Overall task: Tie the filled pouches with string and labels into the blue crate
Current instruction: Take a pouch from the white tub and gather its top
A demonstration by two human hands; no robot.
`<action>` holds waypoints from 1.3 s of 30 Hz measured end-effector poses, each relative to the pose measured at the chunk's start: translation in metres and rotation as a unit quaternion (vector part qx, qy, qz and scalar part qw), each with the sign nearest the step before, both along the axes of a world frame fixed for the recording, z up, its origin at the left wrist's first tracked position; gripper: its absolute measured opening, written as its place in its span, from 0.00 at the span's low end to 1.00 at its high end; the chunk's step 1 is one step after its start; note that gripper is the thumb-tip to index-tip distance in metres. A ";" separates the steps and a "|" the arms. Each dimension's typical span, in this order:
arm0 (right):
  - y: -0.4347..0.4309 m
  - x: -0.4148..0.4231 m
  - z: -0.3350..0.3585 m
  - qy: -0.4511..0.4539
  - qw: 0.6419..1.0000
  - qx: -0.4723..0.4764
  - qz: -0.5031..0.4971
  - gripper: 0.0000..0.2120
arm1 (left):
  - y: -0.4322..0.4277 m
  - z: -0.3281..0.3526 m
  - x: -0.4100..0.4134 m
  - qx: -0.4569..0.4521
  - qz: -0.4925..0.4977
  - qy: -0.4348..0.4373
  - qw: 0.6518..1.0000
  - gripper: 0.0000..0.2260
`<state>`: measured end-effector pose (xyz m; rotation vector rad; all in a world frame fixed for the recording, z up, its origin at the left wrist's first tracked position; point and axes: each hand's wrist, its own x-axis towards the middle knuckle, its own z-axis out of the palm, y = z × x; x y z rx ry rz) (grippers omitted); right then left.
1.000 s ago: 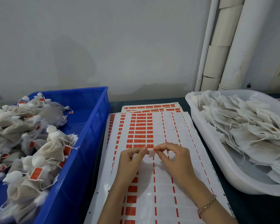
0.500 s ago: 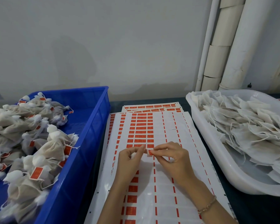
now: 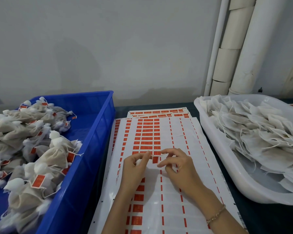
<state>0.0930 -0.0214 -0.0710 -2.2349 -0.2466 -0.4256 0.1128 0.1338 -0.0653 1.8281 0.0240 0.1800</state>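
Blue crate [image 3: 98,125], table's left edge, heaped with tied pouches [image 3: 54,156]; white tub [image 3: 227,166] brimming untied. Left hand [image 3: 135,166] pinches labelled string [image 3: 156,155]; right hand [image 3: 179,168] hold unclear.

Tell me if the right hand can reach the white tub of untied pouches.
Probably yes: the white tub sits open-topped beside the right hand with only label sheets between, though its fingers pinch the string of a red label.

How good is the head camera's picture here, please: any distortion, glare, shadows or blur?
Head view: wide-angle distortion leans the pipes at the right edge; light is soft and even, with a faint shadow on the wall; slight sheen on the label sheet; the left hand and right hand look a little soft, the red label unreadable.
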 end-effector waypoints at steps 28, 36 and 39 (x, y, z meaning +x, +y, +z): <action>-0.004 0.006 -0.001 0.040 0.985 0.162 -0.034 0.04 | 0.006 0.000 -0.012 -0.039 -0.011 -0.030 0.999 0.09; -0.004 0.005 0.002 0.061 0.975 0.210 -0.027 0.02 | 0.015 -0.003 -0.039 0.241 -0.047 -0.032 0.969 0.13; 0.005 0.000 0.014 0.097 0.961 0.260 0.004 0.05 | 0.015 0.000 -0.048 0.268 -0.022 -0.049 0.962 0.12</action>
